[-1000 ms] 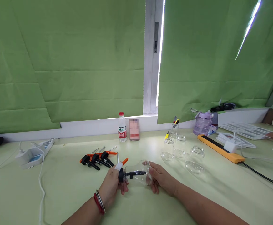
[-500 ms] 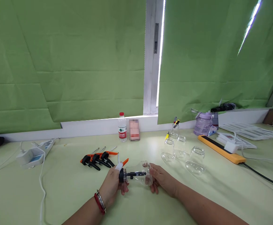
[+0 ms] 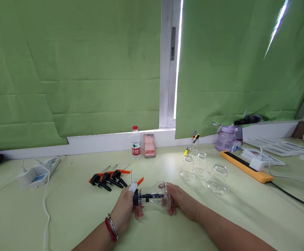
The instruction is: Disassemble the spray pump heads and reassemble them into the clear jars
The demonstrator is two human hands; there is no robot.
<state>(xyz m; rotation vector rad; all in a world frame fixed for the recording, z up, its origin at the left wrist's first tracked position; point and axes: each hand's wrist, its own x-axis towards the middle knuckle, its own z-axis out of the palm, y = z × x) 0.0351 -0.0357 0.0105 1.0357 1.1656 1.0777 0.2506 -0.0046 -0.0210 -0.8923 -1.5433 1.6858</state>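
Note:
A clear glass bottle (image 3: 154, 190) lies sideways between my hands, with a black tube inside it. At its neck, my left hand (image 3: 125, 203) is closed around the black lid (image 3: 135, 197), which has an orange lever (image 3: 140, 181) and a thin metal spout (image 3: 132, 176). White wrapping covers my left thumb. My right hand (image 3: 181, 200) grips the rounded base end of the bottle, its fingers partly behind the glass. To the left lie several similar black lids (image 3: 107, 177) with orange levers, metal spouts and black stems. At the right stand several open glass bottles (image 3: 217, 179).
A water bottle (image 3: 136, 143) and a blurred pinkish card (image 3: 149, 145) stand by the wall. Farther right are a purple jug (image 3: 225, 138), an orange-edged power strip (image 3: 246, 167) and papers (image 3: 279, 146). A white power strip (image 3: 42, 172) with cables lies at the left.
Hardly anything differs. Both hands keep hold of the lid and the bottle, with only a very slight shift in the view.

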